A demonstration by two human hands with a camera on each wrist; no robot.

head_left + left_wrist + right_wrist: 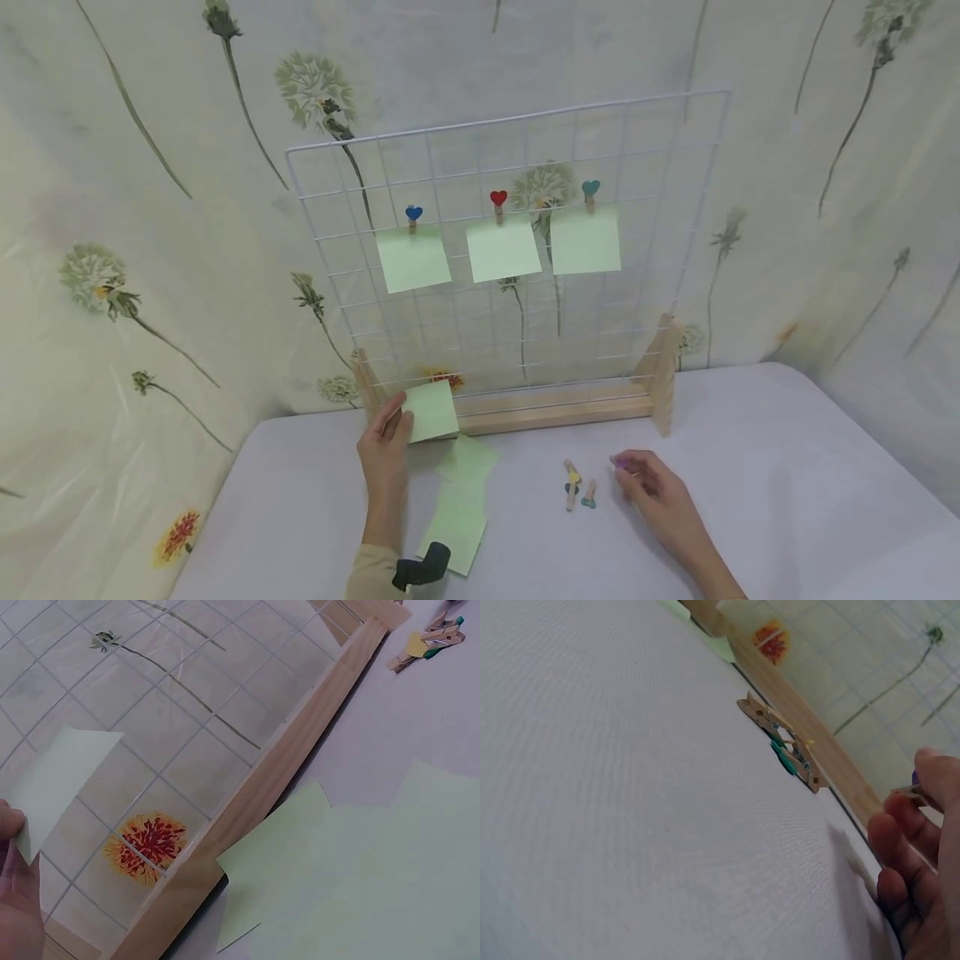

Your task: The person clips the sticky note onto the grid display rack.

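My left hand [386, 450] pinches a pale green paper note [432, 411] by its left edge, in front of the lower left of a white wire grid [507, 120]. In the left wrist view the same note [64, 784] stands tilted near the wires, thumb on its edge. To the right, my right hand [663, 500] holds a small wooden clothespin [909, 792] with a bit of purple on it between thumb and fingertips, above the table. Fingers partly hide this clothespin. Left of that hand lie several loose clothespins [572, 487] with yellow and teal hearts.
Three green notes [413, 260] hang on the grid from clothespins with blue, red and teal hearts. A wooden base [555, 414] supports the grid at the back of the white table [787, 500]. More green notes [459, 508] lie overlapping beside the left forearm.
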